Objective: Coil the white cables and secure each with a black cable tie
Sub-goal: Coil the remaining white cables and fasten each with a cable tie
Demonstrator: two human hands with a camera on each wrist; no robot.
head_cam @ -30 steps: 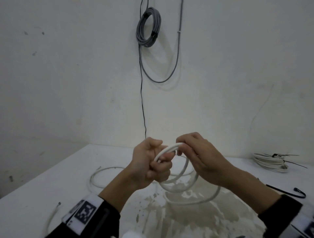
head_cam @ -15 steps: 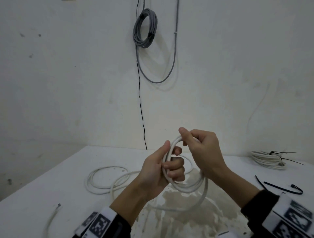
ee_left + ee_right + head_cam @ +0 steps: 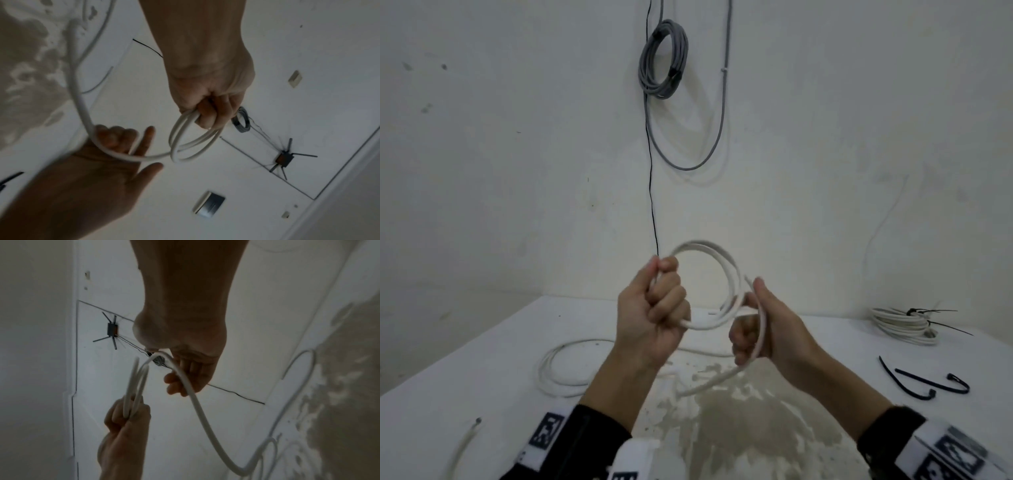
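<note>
Since half a second ago both hands have drawn apart and the loops now stand open between them above the white surface (image 3: 465, 370). Loose white cable (image 3: 558, 373) trails over it at the left, a finished tied coil (image 3: 900, 325) lies far right, and two black cable ties (image 3: 928, 383) rest near it. Left hand (image 3: 654, 315) has its fingers clenched around the gathered loops (image 3: 722, 274). Right hand (image 3: 767, 329) has fingers curled loosely around the running strand, thumb raised.
</note>
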